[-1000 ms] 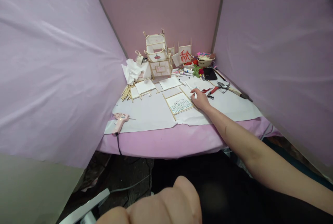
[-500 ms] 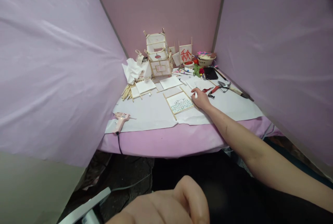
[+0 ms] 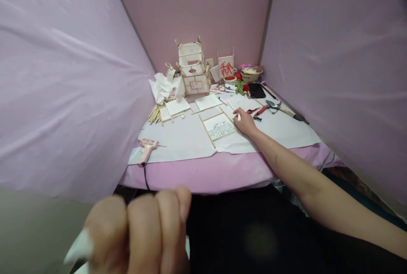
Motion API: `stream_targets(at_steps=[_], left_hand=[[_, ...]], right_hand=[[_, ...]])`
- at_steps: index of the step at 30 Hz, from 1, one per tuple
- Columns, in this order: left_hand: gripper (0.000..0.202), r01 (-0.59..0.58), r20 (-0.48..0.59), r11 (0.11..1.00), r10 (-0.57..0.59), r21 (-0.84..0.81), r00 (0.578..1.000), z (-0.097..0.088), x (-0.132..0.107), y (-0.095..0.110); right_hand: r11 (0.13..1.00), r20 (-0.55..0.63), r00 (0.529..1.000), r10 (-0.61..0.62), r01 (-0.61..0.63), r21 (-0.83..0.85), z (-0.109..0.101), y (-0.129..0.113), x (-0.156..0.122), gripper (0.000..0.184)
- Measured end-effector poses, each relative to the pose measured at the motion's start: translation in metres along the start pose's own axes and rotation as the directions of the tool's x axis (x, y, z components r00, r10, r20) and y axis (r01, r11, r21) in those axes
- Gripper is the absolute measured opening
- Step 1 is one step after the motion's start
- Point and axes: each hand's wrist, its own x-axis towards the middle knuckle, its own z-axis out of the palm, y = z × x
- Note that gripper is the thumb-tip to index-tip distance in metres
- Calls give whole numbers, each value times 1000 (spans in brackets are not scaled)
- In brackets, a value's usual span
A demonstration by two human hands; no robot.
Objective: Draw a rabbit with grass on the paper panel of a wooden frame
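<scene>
My right hand (image 3: pixel 244 122) rests on the white-covered table and grips a white marker (image 3: pixel 239 117). Just left of it lies a stick-framed white panel (image 3: pixel 220 127) bearing a black outline drawing over rows of short green strokes. Close to the camera, my left hand (image 3: pixel 143 227) is raised, its fingers curled and blurred. A pale pointed shape (image 3: pixel 79 246) shows at its left side; I cannot make out what it is or whether the hand holds it.
A pink glue gun (image 3: pixel 148 149) lies at the left front. Behind are blank panels (image 3: pixel 208 102), bundled sticks (image 3: pixel 155 113) and a stick-and-paper structure (image 3: pixel 195 84). Red-handled pruning shears (image 3: pixel 262 110), a phone (image 3: pixel 257 91) and a bowl (image 3: pixel 251 75) sit to the right.
My left hand has risen and shifted left, and its curled fingers now show in front of the camera. My right hand stays in nearly the same place with the marker.
</scene>
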Motion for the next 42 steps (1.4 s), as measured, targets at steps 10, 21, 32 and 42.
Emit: stream_targets(at_steps=[10, 21, 32, 42], left_hand=[[43, 324, 25, 302, -695, -897, 718, 72, 32, -137], [24, 342, 95, 108, -845, -934, 527, 87, 16, -175], [26, 343, 154, 22, -865, -939, 477, 90, 12, -174], [34, 406, 98, 143, -850, -902, 517, 100, 7, -178]], right_hand=[[1000, -5, 1000, -8, 8, 7, 1, 3, 0, 25], [1000, -14, 1000, 12, -11, 20, 2, 4, -1, 24], [1000, -9, 1000, 17, -17, 7, 2, 5, -1, 24], [1000, -7, 1000, 13, -13, 0, 2, 6, 0, 24]])
